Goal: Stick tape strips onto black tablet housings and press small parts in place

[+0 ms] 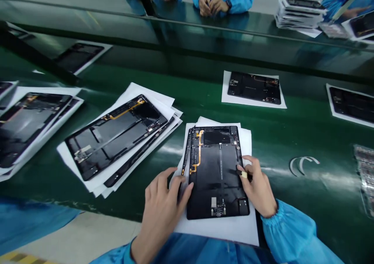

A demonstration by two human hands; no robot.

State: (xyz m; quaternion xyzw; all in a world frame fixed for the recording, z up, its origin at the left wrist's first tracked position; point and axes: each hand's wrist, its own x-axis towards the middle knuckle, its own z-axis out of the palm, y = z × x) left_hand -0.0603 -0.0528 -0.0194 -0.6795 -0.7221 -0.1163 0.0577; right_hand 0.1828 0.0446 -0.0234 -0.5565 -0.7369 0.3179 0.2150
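A black tablet housing [210, 174] lies on white sheets [216, 229] in front of me, with an orange flex cable [200, 151] along its upper left. The edge of another housing [186, 161] shows under its left side. My left hand [163, 198] is spread at the left edge, thumb and fingertips touching the housings, holding nothing. At the right edge, my right hand [257, 184] pinches a small dark piece with a cream tab [243, 174] between thumb and fingers. Part of that piece is hidden by the fingers.
Left of me is a stack of housings with white sheets [117, 135], another stack [32, 124] beyond it. Farther back lies a single housing [254, 88]. To the right are curled white strips [300, 164] and a clear parts tray [365, 178]. Co-workers' hands [213, 5] show across the bench.
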